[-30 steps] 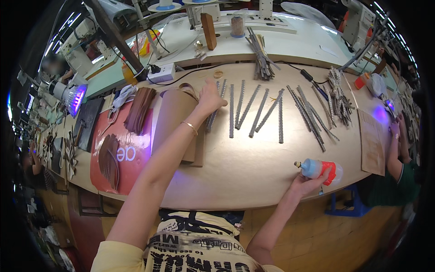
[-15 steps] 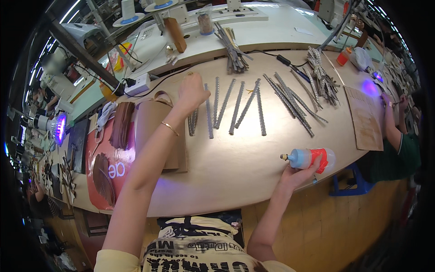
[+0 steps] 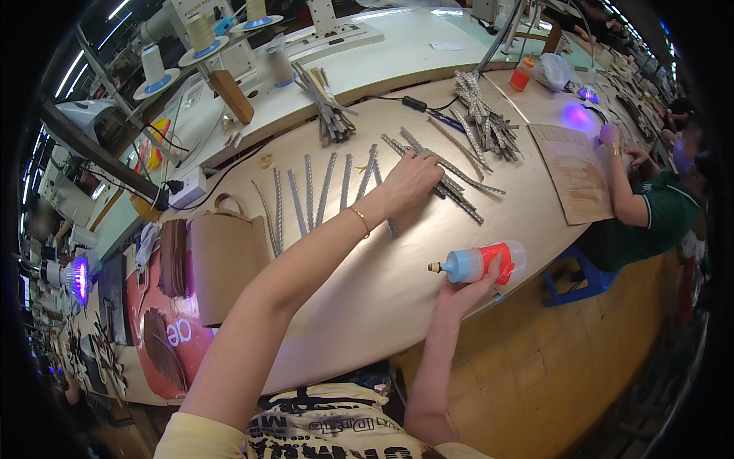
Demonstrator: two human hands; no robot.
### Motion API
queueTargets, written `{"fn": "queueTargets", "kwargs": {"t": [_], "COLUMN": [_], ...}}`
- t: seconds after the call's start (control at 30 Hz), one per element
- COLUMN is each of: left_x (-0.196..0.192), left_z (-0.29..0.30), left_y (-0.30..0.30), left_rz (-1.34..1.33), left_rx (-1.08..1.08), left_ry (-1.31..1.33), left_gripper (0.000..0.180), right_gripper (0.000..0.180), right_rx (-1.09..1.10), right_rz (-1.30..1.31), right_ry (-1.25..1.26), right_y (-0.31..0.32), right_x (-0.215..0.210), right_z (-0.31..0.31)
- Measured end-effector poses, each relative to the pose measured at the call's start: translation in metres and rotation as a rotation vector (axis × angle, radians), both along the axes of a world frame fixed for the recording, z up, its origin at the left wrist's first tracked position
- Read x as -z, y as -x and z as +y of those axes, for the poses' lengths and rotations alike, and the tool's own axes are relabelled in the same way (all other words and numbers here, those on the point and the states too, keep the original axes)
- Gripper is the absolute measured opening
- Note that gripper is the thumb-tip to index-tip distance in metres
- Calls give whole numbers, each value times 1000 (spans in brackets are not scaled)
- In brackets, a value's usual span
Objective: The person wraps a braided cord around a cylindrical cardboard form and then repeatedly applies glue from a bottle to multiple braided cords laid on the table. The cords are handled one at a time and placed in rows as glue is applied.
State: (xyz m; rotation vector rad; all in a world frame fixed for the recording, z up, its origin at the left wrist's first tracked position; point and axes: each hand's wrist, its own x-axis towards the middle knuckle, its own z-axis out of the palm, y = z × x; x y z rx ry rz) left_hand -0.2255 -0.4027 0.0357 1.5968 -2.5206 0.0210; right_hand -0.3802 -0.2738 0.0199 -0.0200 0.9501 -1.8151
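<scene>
My left hand (image 3: 413, 182) reaches across to a loose pile of grey strips with scalloped edges (image 3: 465, 200). Its fingers are drawn together on the strips, and the fingertips are partly hidden. Closer to the table's front edge, my right hand (image 3: 468, 294) is wrapped round a squeeze bottle (image 3: 489, 262). The bottle lies tilted sideways, with a pale blue cap, a red band and a narrow nozzle pointing left. Left of my left hand, several single strips (image 3: 325, 190) are laid out in a spaced row, partly covered by my forearm.
Bundles of grey strips (image 3: 329, 115) and patterned strips (image 3: 485, 115) lie toward the back. Brown pieces (image 3: 228, 260) and a red sheet (image 3: 138, 336) are at left. A lamp (image 3: 79, 279) glows violet. At right, a person (image 3: 650, 195) works beside a brown board (image 3: 569, 172).
My left hand has moved right, from the left end of the strip row to the loose pile. My right hand still holds the bottle. The view has shifted rightward.
</scene>
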Motion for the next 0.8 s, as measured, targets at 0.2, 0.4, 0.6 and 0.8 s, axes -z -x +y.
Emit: {"fn": "queueTargets", "kwargs": {"t": [0.2, 0.4, 0.6, 0.8], "left_x": [3, 1, 3, -11], "left_z": [-19, -44, -58, -60], "left_y": [0, 1, 12, 21], "left_rz": [97, 158, 74, -18], "left_rx": [2, -11, 28, 29], "left_ry": [64, -25, -22, -23], "left_gripper": [30, 26, 13, 8], "right_gripper": [54, 56, 52, 52], "right_rx": [-45, -50, -33, -46], "right_rz": [-4, -14, -3, 1], "right_ry": [-31, -35, -32, -12], "right_y": [1, 2, -1, -1], "right_x": [-3, 1, -2, -3], "right_z": [1, 0, 0, 1]}}
